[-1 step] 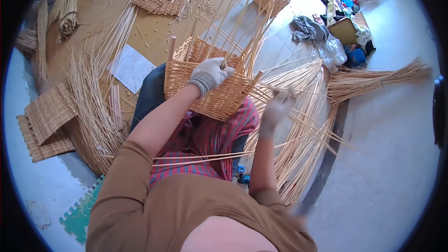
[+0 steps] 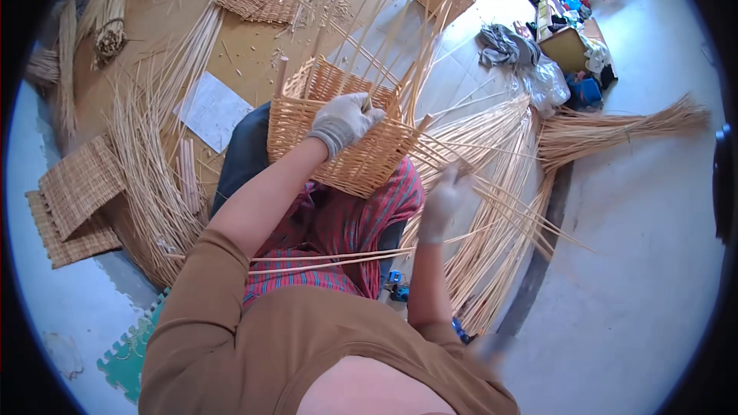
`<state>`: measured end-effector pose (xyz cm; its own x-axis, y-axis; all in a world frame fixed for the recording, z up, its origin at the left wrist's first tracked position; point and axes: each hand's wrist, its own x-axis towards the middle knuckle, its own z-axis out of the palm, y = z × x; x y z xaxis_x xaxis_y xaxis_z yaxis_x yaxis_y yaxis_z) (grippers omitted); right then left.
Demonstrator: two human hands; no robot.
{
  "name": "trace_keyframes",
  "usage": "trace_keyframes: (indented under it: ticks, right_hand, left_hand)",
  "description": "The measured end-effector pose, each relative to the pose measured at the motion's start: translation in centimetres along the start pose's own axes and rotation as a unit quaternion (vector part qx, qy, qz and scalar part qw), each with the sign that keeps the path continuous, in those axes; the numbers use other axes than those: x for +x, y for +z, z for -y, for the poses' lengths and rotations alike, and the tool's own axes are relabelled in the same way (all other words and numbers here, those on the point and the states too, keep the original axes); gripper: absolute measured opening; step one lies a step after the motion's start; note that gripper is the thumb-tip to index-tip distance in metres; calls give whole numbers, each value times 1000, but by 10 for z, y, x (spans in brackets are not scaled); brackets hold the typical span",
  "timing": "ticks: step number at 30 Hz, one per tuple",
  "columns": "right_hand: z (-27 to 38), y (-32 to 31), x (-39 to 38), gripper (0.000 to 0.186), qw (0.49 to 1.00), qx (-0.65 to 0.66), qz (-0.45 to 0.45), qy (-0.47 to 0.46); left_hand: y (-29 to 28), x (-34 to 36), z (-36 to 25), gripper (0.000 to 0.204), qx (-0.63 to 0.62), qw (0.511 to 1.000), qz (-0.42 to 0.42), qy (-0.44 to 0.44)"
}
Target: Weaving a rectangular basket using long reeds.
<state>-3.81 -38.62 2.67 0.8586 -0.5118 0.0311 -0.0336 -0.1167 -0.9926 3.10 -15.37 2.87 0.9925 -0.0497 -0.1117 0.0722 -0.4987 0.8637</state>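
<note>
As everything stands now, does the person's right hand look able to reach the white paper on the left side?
Probably not easily: the woven basket over the lap, with the left hand at its rim, lies between the right hand and the white paper.

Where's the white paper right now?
In the head view, the white paper lies left of the woven basket, between pale strands and the dark trouser leg.

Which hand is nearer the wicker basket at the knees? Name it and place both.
Left. The left hand touches the wicker basket, with its grip at the near rim; the blurred right hand is apart, to the basket's right.
</note>
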Motion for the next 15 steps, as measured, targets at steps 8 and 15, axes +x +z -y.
trace_keyframes:
  ticks: [8, 15]
  right_hand:
    - [-71, 17, -85, 41, 854, -42, 413, 315]
    - [-166, 58, -93, 50, 758, 249, 399, 452]
  left_hand:
    - [-5, -45, -13, 31, -231, 951, -173, 107]
    - [-80, -34, 66, 38, 54, 941, -308, 125]
